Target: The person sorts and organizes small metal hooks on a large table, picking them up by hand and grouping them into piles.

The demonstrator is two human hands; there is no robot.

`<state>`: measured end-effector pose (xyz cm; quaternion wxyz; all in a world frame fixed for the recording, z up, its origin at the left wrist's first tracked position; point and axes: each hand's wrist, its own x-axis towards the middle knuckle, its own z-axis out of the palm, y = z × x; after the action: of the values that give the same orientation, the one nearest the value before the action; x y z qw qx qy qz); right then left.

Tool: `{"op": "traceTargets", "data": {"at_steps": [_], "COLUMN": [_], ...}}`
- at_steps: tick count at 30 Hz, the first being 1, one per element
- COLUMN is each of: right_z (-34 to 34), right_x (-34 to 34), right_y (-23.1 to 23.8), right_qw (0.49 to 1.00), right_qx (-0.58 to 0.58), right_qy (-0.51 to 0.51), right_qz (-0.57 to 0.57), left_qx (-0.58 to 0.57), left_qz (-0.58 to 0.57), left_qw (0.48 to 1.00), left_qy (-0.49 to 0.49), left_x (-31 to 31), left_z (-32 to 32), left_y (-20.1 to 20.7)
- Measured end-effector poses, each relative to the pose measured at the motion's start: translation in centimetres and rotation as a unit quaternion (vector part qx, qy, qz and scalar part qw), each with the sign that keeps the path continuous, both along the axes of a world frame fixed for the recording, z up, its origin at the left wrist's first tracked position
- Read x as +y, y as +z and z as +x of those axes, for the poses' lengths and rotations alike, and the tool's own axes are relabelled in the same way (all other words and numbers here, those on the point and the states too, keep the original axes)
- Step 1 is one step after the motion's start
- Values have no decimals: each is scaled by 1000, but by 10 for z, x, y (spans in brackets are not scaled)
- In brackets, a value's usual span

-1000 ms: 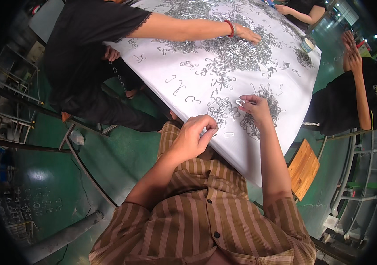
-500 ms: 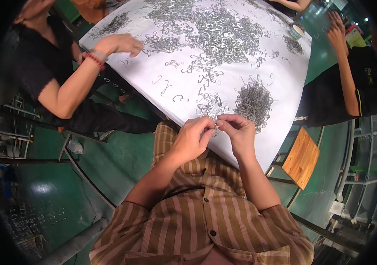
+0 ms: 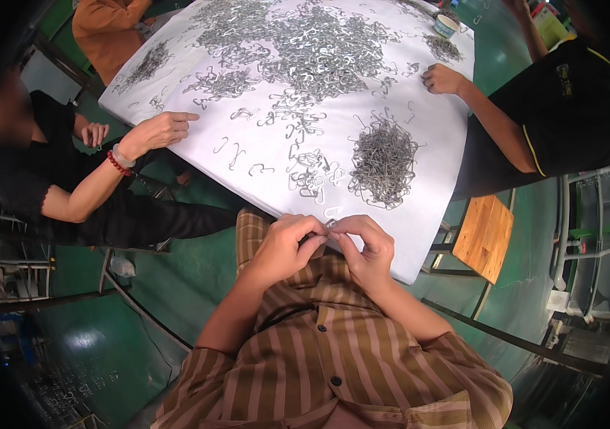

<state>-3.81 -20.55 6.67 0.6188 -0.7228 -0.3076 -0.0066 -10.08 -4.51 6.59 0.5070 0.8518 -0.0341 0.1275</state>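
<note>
My left hand and my right hand meet at the near edge of the white-covered table. Both are closed, thumb and fingers pinching a small bent metal wire hook between them. Most of that hook is hidden by the fingertips. Just beyond my hands, loose silvery hooks lie scattered on the cover. To their right sits a dense, darker grey pile of hooks.
A large heap of hooks covers the table's far middle. At left, a co-worker's hand hovers by the edge; at right, another co-worker's hand rests on the cover. A cup stands far right. A wooden stool stands beside the table.
My hands, still pinched together, now appear closer to my body and off the scattered hooks. The right co-worker's hand has come down to the table; the left co-worker's hand has drawn back.
</note>
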Motion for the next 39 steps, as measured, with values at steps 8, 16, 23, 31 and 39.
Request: {"op": "traceTargets", "data": {"at_steps": [8, 16, 23, 31, 39], "right_z": [13, 32, 35, 34, 34], "right_x": [-34, -50, -47, -46, -43], "right_y": [3, 10, 17, 23, 22], "right_qw": [994, 985, 983, 985, 986], "right_qx": [-47, -34, -46, -40, -48], "right_qy": [-96, -168, -175, -166, -158], "right_qz": [21, 23, 22, 32, 28], "left_qx": [-5, -71, -94, -92, 31], "left_qz": [50, 224, 354, 498, 404], "left_qw": [998, 967, 928, 862, 914], "left_qy": [30, 101, 69, 35, 25], "left_x": [-5, 9, 9, -2, 15], "left_z": [35, 100, 186, 202, 170], "left_y": [-43, -67, -80, -77, -54]}}
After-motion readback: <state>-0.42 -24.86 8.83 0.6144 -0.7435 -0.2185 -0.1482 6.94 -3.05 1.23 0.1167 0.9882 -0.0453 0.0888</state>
